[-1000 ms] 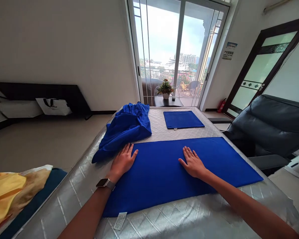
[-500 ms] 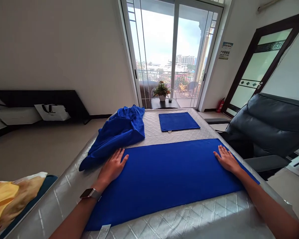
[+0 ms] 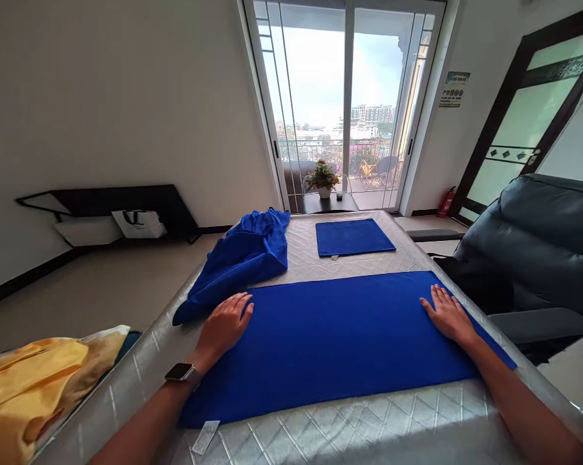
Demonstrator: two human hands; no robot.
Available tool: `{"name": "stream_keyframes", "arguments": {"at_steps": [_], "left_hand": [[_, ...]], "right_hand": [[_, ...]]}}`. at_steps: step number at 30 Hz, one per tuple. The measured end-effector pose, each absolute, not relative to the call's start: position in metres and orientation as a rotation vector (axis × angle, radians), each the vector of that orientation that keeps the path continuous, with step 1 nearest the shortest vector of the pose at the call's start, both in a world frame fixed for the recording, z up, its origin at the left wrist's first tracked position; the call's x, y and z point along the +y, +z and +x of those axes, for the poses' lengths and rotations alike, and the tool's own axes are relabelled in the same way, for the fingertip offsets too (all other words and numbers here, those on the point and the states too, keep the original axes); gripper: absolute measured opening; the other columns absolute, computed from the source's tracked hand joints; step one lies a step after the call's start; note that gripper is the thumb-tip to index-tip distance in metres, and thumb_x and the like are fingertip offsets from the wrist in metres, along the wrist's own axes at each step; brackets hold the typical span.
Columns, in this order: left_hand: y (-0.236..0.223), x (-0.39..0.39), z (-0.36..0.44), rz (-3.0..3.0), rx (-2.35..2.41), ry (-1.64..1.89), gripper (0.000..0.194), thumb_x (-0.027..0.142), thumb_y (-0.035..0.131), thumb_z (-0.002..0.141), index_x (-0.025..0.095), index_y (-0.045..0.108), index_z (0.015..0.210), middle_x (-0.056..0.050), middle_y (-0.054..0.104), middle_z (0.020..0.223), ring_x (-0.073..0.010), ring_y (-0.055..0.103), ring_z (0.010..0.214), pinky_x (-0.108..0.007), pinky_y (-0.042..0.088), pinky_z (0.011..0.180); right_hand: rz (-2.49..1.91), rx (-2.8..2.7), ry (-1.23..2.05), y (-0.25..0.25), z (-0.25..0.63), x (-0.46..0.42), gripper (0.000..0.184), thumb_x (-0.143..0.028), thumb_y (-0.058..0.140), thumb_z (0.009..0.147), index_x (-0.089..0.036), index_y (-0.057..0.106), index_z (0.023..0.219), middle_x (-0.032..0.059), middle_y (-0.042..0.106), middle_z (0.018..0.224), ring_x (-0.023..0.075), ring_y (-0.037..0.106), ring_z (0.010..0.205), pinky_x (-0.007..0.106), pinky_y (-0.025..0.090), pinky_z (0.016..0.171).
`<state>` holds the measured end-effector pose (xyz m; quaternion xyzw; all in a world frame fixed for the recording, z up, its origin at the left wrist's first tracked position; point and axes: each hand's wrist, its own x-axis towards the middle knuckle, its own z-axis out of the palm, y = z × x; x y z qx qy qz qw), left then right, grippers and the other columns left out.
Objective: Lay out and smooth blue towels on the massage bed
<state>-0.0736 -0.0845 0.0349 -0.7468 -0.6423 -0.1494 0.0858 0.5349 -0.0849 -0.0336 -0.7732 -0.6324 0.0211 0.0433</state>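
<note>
A long blue cloth (image 3: 340, 342), folded into a flat rectangle, lies across the quilted mattress (image 3: 349, 429). My left hand (image 3: 227, 323) rests on its left edge, palm down with fingers extended, and a watch is on that wrist. Near the cloth's right end, my right hand (image 3: 447, 314) lies flat with the thumb apart from the fingers. A crumpled blue cloth (image 3: 253, 248) sits just beyond my left hand. Farther back is a smaller blue folded piece (image 3: 353, 237), lying flat. A white tag (image 3: 205, 437) sticks out at the long cloth's near left corner.
Yellow and tan fabric (image 3: 53, 368) is heaped left of the mattress. A dark padded chair (image 3: 548, 239) stands close on the right. Past the mattress's far end, a small table (image 3: 329, 204) holds a potted plant (image 3: 323, 178) before the sliding glass door (image 3: 347, 97).
The view has turned slightly left, so things appear shifted to the right. Both hands keep about the same places on the cloth; the left fingers look a little more bent and closer together.
</note>
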Motion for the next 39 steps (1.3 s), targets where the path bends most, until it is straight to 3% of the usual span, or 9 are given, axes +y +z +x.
{"name": "stream_keyframes", "arguments": {"at_steps": [4,8,12,18,24,28,33,39], "left_hand": [[0.027,-0.127,-0.074,-2.374,-1.935,-0.389,0.062,0.054,0.033,0.103,0.02,0.051,0.15,-0.009,0.052,0.157,-0.025,0.046,0.147,-0.045,0.037,0.122],[0.003,-0.174,-0.077,-2.44,-1.875,-0.375,0.063,0.054,0.035,0.104,0.026,0.031,0.161,-0.006,0.035,0.167,-0.0249,0.031,0.154,-0.05,0.03,0.126],[-0.017,-0.192,-0.081,-2.435,-1.843,-0.384,0.067,0.055,0.036,0.104,0.027,0.019,0.163,-0.008,0.031,0.168,-0.0261,0.03,0.155,-0.053,0.029,0.126],[-0.031,-0.184,-0.085,-2.456,-1.821,-0.433,0.066,0.058,0.034,0.104,0.027,0.026,0.161,-0.008,0.036,0.167,-0.0268,0.036,0.153,-0.051,0.029,0.125],[-0.036,-0.186,-0.086,-2.435,-1.818,-0.492,0.066,0.058,0.031,0.104,0.026,0.027,0.162,-0.008,0.036,0.166,-0.0277,0.034,0.154,-0.053,0.029,0.125],[-0.037,-0.186,-0.088,-2.423,-1.813,-0.492,0.067,0.06,0.034,0.102,0.028,0.031,0.161,-0.008,0.037,0.166,-0.0293,0.033,0.154,-0.055,0.031,0.123],[-0.041,-0.185,-0.094,-2.423,-1.779,-0.522,0.066,0.059,0.035,0.101,0.031,0.031,0.161,-0.007,0.037,0.166,-0.0295,0.034,0.153,-0.057,0.034,0.122],[-0.047,-0.183,-0.1,-2.436,-1.739,-0.522,0.066,0.059,0.036,0.101,0.034,0.029,0.161,-0.005,0.04,0.165,-0.0291,0.034,0.153,-0.057,0.035,0.121]], "right_hand": [[-2.368,-1.935,0.041,-0.039,0.537,-0.084,0.089,-0.063,0.011,0.098,-0.003,0.019,0.163,0.0128,0.019,0.171,0.0254,0.016,0.158,0.044,0.012,0.129],[-2.352,-1.934,0.03,-0.043,0.541,-0.083,0.091,-0.064,0.012,0.097,-0.002,0.02,0.163,0.014,0.02,0.171,0.0262,0.017,0.158,0.044,0.014,0.128],[-2.366,-1.912,-0.03,-0.036,0.54,-0.087,0.09,-0.062,0.015,0.096,-0.001,0.023,0.162,0.0157,0.023,0.17,0.0274,0.019,0.157,0.045,0.015,0.128],[-2.275,-1.959,-0.187,-0.003,0.448,-0.116,0.081,-0.053,0.014,0.1,-0.001,0.028,0.161,0.0164,0.025,0.169,0.0274,0.016,0.158,0.047,0.012,0.128],[-1.804,-2.361,0.295,0.035,0.254,-0.165,0.081,-0.062,0.011,0.104,-0.009,0.02,0.164,0.0088,0.015,0.171,0.022,0.01,0.159,0.043,0.01,0.129],[-1.539,-2.465,0.473,0.046,0.172,-0.183,0.082,-0.064,0.014,0.104,-0.008,0.015,0.165,0.0101,0.007,0.171,0.0231,0.003,0.159,0.045,0.006,0.13],[-1.455,-2.496,0.571,0.035,0.151,-0.192,0.08,-0.062,0.023,0.105,-0.01,0.013,0.165,0.0081,0.004,0.17,0.0253,0.002,0.159,0.048,0.007,0.13],[-1.587,-2.468,0.596,0.032,0.2,-0.194,0.079,-0.062,0.021,0.105,-0.013,0.009,0.165,0.0055,-0.001,0.17,0.0244,0.001,0.159,0.047,0.004,0.13]]}}
